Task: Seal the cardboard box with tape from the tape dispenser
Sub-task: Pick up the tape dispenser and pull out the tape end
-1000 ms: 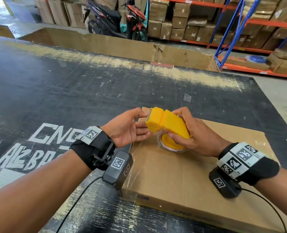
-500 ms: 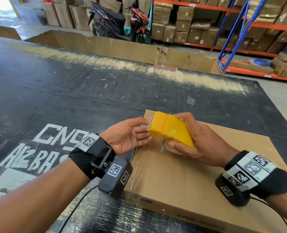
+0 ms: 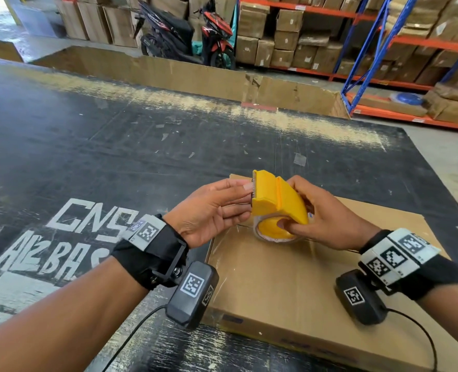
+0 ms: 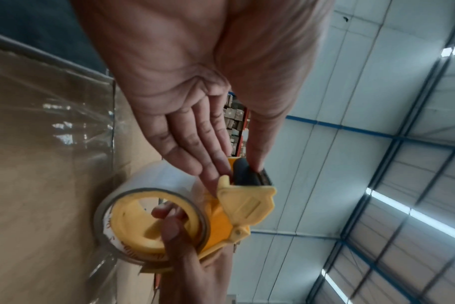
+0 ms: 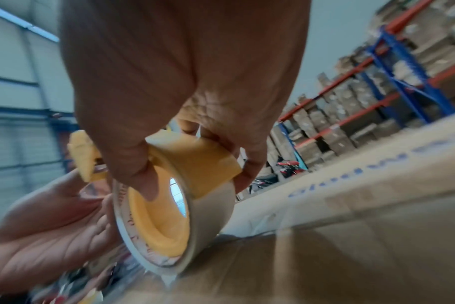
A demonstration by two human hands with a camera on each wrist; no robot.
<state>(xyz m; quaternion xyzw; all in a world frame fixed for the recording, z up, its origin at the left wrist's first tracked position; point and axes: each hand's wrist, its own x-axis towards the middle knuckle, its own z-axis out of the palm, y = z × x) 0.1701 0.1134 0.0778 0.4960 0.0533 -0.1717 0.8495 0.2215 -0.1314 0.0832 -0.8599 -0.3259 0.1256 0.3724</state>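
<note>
Tape dispenser [image 3: 278, 202] gripped, loose tape end seemingly hidden

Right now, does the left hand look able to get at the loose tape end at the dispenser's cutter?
Probably yes. The left hand already has straight fingers at the toothed front of the tape dispenser, which the right hand holds above the cardboard box. Nothing lies between them; the tape end itself is hard to see.

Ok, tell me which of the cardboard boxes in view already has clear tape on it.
The flat cardboard box on the black table, under both hands: clear tape shines along its left edge. The boxes on the shelves lie too far to judge.
</note>
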